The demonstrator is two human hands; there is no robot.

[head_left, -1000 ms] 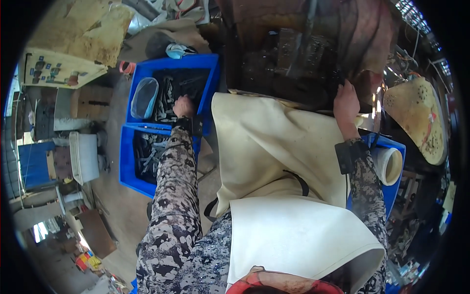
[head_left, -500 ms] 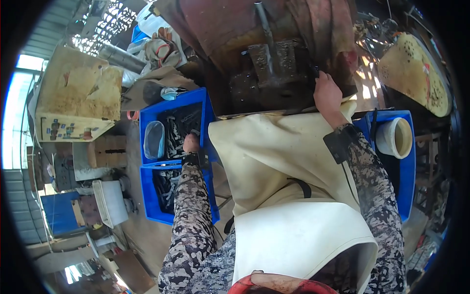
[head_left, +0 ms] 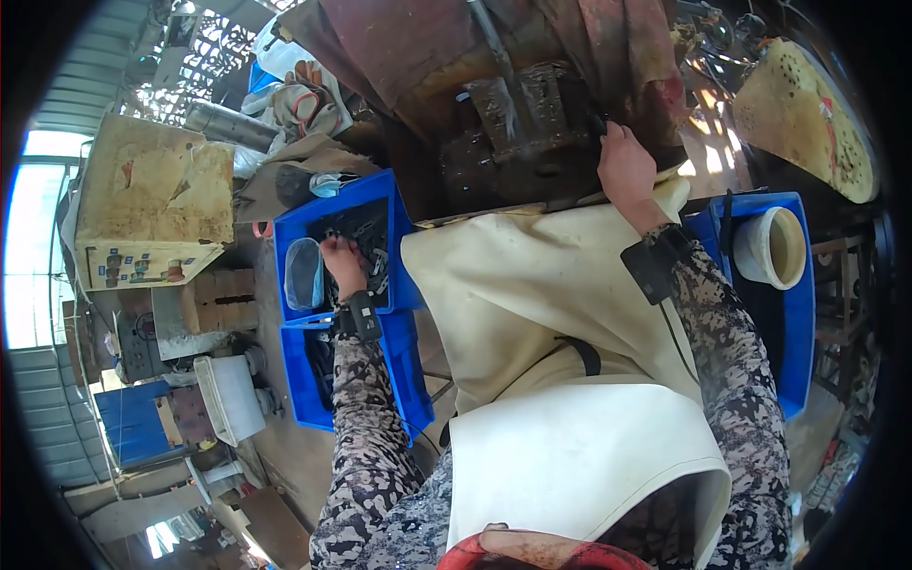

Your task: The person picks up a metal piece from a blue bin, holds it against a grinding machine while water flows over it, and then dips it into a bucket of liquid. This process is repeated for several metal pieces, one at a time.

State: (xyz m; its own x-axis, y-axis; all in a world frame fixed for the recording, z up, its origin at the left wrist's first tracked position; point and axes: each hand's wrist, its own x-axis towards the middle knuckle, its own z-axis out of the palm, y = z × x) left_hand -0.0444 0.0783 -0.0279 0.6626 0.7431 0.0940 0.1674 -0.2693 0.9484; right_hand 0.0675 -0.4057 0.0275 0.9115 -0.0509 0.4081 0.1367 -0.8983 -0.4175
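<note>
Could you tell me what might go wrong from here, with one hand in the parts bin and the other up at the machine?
The left hand is down among dark metal parts in the upper blue bin; bare fingers could get nicked by edges, though the parts are too small to judge. The right hand rests against the rusty machine, so a pinch is possible if anything there moves. With the hands this far apart, the person probably cannot watch both at once.
</note>
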